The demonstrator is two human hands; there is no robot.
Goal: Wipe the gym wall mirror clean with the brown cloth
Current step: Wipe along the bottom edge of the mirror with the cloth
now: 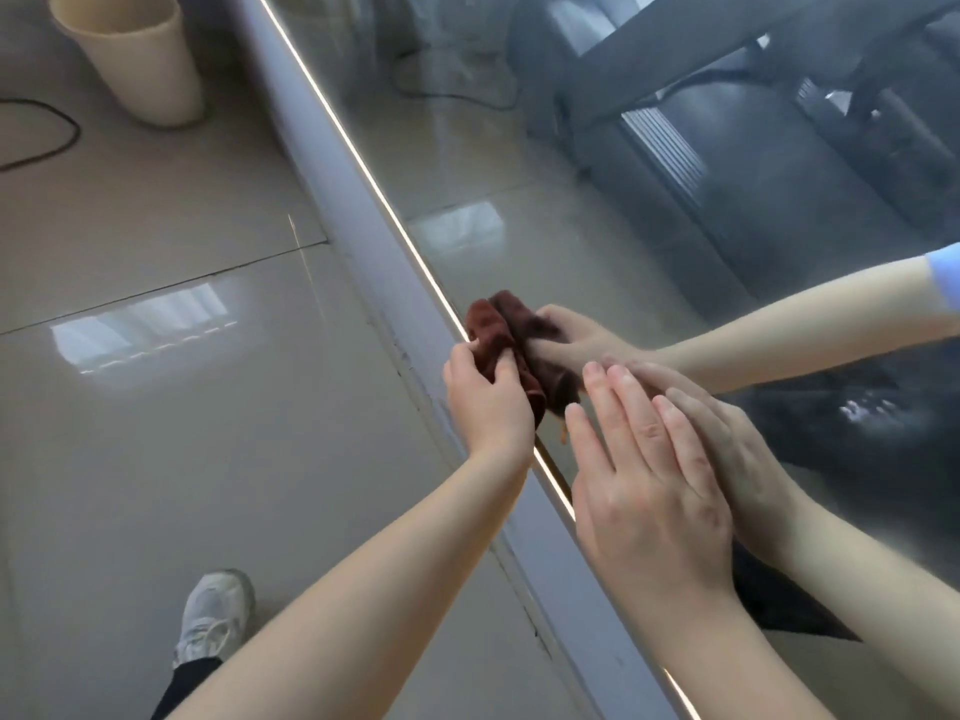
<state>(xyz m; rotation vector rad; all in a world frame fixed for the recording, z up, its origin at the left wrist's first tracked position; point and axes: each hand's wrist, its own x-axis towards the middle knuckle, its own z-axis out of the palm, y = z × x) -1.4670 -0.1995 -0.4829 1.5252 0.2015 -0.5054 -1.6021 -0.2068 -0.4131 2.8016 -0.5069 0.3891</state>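
While left hand (485, 402) grips brown cloth (488, 330), lengthwise along mirror (597, 174) edge, right hand (649, 485) flat against it

The person wears a white sports shoe (215, 618) and a black trouser leg (184, 685). Both forearms (363, 589) are bare. A light-blue sleeve (945, 278) shows in the reflection.

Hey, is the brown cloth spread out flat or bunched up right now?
Bunched up. The left hand grips the brown cloth crumpled into thick folds at the lower edge of the mirror, not spread flat.
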